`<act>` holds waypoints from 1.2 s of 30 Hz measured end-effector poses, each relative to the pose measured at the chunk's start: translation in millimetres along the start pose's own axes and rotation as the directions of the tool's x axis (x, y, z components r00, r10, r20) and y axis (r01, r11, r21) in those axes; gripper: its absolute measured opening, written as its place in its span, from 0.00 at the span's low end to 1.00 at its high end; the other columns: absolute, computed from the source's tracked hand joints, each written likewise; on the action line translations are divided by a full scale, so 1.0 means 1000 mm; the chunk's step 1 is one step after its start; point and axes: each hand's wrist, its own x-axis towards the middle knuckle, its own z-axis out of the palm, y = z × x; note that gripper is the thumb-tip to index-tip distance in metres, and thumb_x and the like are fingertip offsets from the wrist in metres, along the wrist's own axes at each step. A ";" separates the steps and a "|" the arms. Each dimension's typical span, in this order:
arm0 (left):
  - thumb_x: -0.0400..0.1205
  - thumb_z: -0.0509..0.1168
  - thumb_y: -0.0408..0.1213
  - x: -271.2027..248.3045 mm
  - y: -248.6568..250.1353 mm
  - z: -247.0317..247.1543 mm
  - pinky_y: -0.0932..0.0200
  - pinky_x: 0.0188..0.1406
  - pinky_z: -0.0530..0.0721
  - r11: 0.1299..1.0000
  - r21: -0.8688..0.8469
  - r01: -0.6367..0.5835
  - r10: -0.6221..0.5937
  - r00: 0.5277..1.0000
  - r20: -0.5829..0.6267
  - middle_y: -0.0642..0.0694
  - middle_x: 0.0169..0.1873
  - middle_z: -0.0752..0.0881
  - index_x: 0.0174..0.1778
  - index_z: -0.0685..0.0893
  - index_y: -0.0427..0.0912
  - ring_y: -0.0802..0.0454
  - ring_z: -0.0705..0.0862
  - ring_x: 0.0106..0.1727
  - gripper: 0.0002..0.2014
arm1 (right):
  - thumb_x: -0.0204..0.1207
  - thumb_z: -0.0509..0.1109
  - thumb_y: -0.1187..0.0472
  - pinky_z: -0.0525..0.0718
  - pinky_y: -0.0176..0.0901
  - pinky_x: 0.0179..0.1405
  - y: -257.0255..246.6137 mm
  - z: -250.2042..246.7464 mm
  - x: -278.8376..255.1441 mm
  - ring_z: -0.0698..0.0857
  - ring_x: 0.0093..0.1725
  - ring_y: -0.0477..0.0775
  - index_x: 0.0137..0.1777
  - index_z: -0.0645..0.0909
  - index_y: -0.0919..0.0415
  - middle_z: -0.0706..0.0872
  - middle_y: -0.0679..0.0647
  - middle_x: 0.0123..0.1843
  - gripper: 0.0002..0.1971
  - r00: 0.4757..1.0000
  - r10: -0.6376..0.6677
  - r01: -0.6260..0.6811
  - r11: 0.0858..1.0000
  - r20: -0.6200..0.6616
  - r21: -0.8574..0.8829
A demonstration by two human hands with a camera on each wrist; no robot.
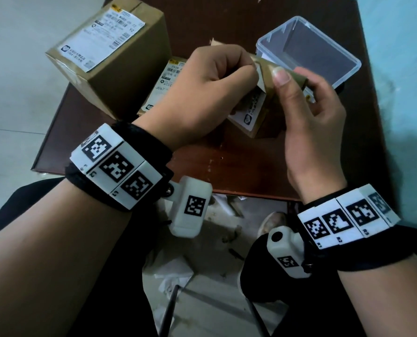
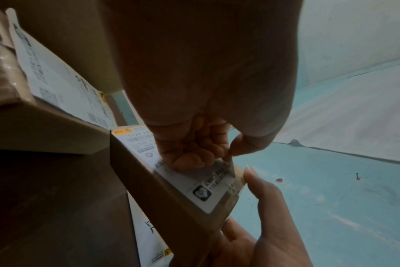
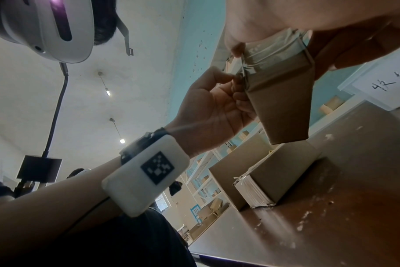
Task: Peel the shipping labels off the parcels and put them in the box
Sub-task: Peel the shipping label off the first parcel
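My right hand [image 1: 302, 93] grips a small brown parcel [image 1: 261, 128] above the table, thumb pressed on its upper edge. Its white shipping label [image 1: 250, 110] faces me, and the top corner is lifted. My left hand [image 1: 248, 66] pinches that lifted corner between thumb and forefinger. In the left wrist view the curled fingers [image 2: 189, 150] sit on the label [image 2: 208, 187], with my right hand [image 2: 267, 207] under the parcel [image 2: 162, 195]. The right wrist view shows my left hand [image 3: 228, 90] at the parcel's [image 3: 283, 101] edge. The clear plastic box [image 1: 348, 59] stands open at the back right.
A large labelled parcel [image 1: 127, 76] stands at the back left of the brown table [image 1: 226, 166]. A flatter labelled parcel [image 1: 164, 81] lies beside it, partly under my left hand. Paper scraps lie on the floor below the table's front edge.
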 end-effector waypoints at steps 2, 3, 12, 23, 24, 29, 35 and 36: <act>0.89 0.60 0.30 0.000 0.000 -0.001 0.65 0.34 0.80 1.000 -0.004 0.007 -0.007 1.000 0.008 0.56 0.29 0.82 0.40 0.81 0.40 0.63 0.83 0.32 0.11 | 0.85 0.79 0.52 0.89 0.34 0.55 0.001 0.000 0.001 0.93 0.59 0.41 0.78 0.81 0.66 0.91 0.56 0.66 0.27 1.000 0.000 0.000 1.000 0.010 0.001; 0.89 0.60 0.30 0.000 -0.001 0.000 0.64 0.35 0.81 1.000 -0.005 0.007 -0.007 1.000 0.009 0.56 0.30 0.82 0.41 0.81 0.39 0.63 0.83 0.32 0.11 | 0.85 0.79 0.52 0.90 0.35 0.55 0.001 -0.001 0.001 0.94 0.60 0.42 0.77 0.81 0.67 0.91 0.57 0.66 0.26 1.000 -0.001 0.001 1.000 0.011 0.006; 0.92 0.64 0.42 -0.001 -0.003 0.013 0.55 0.23 0.81 0.996 -0.038 0.080 -0.083 0.994 -0.073 0.39 0.27 0.84 0.46 0.83 0.23 0.48 0.84 0.24 0.21 | 0.87 0.77 0.58 0.90 0.37 0.49 0.007 -0.003 0.005 0.95 0.51 0.44 0.68 0.84 0.74 0.94 0.55 0.53 0.20 0.999 -0.031 0.035 0.995 -0.044 0.098; 0.89 0.67 0.42 0.005 -0.011 0.012 0.40 0.40 0.89 1.000 0.009 0.007 -0.006 0.989 -0.150 0.29 0.40 0.90 0.48 0.87 0.25 0.33 0.89 0.42 0.19 | 0.86 0.78 0.58 0.88 0.32 0.53 0.007 -0.003 0.002 0.93 0.55 0.40 0.71 0.84 0.69 0.92 0.54 0.59 0.20 0.997 -0.074 0.075 0.996 0.033 -0.039; 0.89 0.67 0.41 0.005 -0.011 0.012 0.40 0.40 0.89 1.000 0.012 0.013 -0.011 0.989 -0.151 0.31 0.39 0.90 0.48 0.87 0.25 0.33 0.89 0.41 0.18 | 0.86 0.78 0.58 0.88 0.32 0.52 0.007 -0.003 0.002 0.93 0.55 0.40 0.71 0.83 0.68 0.92 0.54 0.59 0.19 0.997 -0.069 0.070 0.997 0.030 -0.045; 0.89 0.66 0.39 0.005 -0.013 0.011 0.57 0.35 0.85 0.999 0.031 -0.008 0.012 0.991 -0.134 0.33 0.37 0.89 0.46 0.87 0.25 0.49 0.86 0.34 0.17 | 0.88 0.75 0.60 0.86 0.28 0.49 0.007 -0.004 0.003 0.92 0.51 0.34 0.68 0.83 0.64 0.90 0.49 0.56 0.13 0.998 -0.058 0.060 0.996 0.023 -0.066; 0.88 0.65 0.35 0.006 -0.012 0.013 0.56 0.34 0.82 0.999 0.014 -0.045 0.047 0.980 -0.192 0.29 0.37 0.88 0.44 0.85 0.23 0.54 0.82 0.34 0.16 | 0.88 0.75 0.59 0.87 0.31 0.51 0.005 -0.002 0.003 0.92 0.52 0.37 0.68 0.84 0.70 0.92 0.54 0.56 0.16 0.998 -0.061 0.061 0.998 0.021 -0.034; 0.88 0.65 0.34 0.006 -0.012 0.013 0.55 0.34 0.82 0.999 0.011 -0.048 0.049 0.979 -0.197 0.28 0.37 0.87 0.44 0.85 0.22 0.53 0.83 0.33 0.15 | 0.88 0.75 0.59 0.87 0.31 0.51 0.005 -0.003 0.002 0.92 0.51 0.37 0.67 0.85 0.69 0.92 0.53 0.55 0.15 0.998 -0.058 0.059 0.998 0.020 -0.030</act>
